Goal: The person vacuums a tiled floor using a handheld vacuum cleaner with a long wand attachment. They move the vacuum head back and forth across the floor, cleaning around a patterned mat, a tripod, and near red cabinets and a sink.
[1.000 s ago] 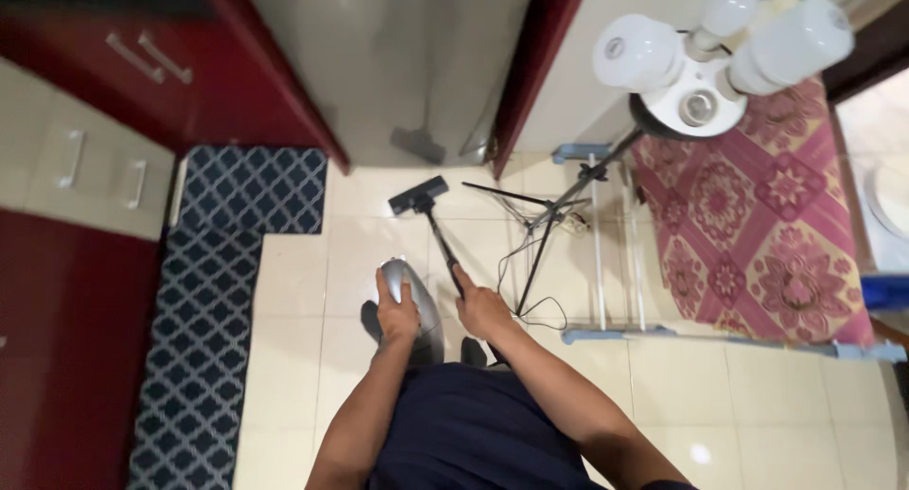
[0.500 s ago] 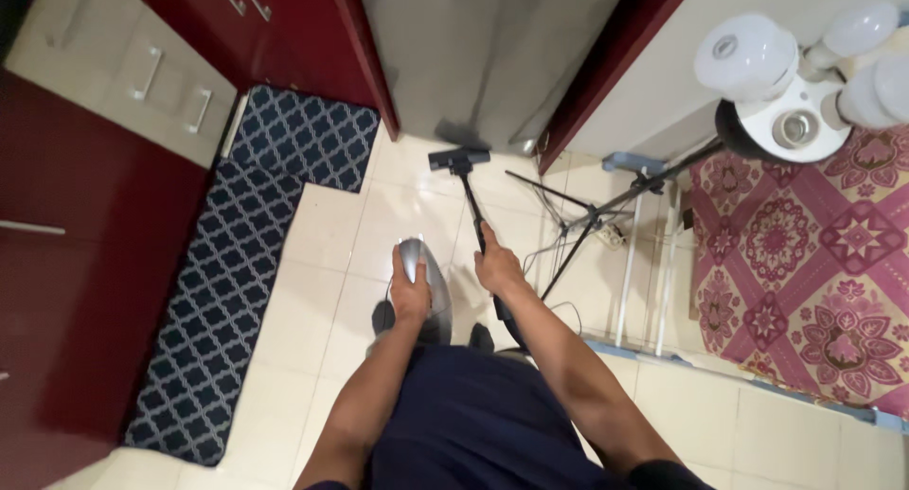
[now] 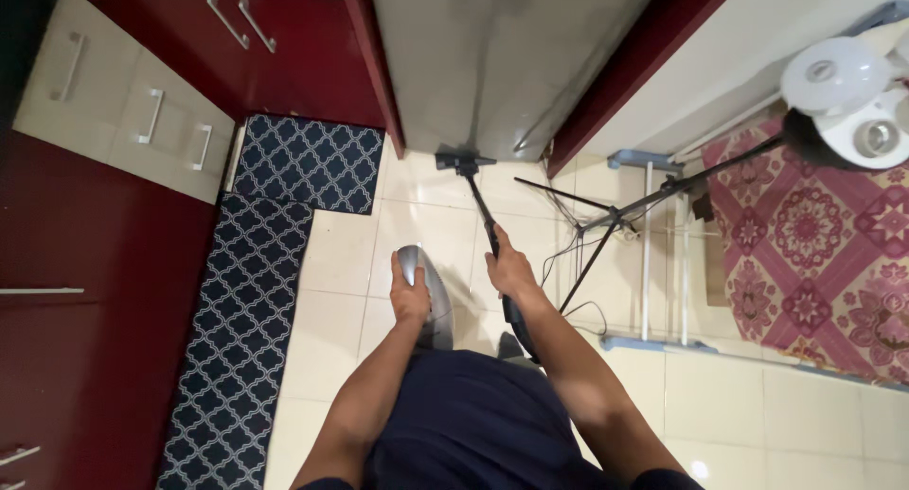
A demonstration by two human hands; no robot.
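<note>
Now vac nozzle (image 3: 463,160) touching fridge (image 3: 492,54) base.

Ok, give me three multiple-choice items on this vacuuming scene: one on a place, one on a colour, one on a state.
1. Where is the vacuum's floor head?
A. on the patterned mat
B. on the tiles at the foot of the grey appliance
C. under the drying rack

2. What colour is the canister under the left hand?
A. silver-grey
B. red
C. blue

3. How does the right hand stand to the wand?
A. hangs clear of it
B. grips it
C. rests flat on the floor

Answers: 1 B, the head lies on pale tile by the grey appliance. 2 A, its shell shines silver-grey. 3 B, the fingers wrap the black tube.
</note>
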